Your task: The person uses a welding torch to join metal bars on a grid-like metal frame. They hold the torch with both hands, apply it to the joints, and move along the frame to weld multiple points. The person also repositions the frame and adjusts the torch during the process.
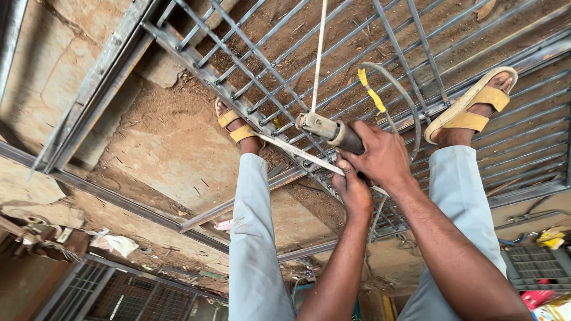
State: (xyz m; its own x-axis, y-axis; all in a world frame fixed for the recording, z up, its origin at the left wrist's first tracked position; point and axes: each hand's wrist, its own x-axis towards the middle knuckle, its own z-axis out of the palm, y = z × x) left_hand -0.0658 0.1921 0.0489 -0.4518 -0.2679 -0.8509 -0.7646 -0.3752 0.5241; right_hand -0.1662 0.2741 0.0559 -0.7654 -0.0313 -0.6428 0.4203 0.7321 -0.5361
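My right hand [380, 156] is closed around the dark handle of a cylindrical welding electrode holder [321, 127]. A thin pale rod [319, 53] runs from its head to the top of the view. A grey cable with yellow tape [373, 95] loops beside the hand. Just below, my left hand [352, 189] grips the end of a flat metal strip [294, 153] that lies slanted on a steel bar grille [262, 65]. Both hands are between my two legs in pale trousers.
My sandalled feet [237, 128] [470, 107] stand on the grille, which rests on dirt ground [172, 148]. Steel angle bars [95, 89] lie at the left. Another grille panel [101, 291] is at the bottom left. Crates and coloured clutter [535, 267] are at the bottom right.
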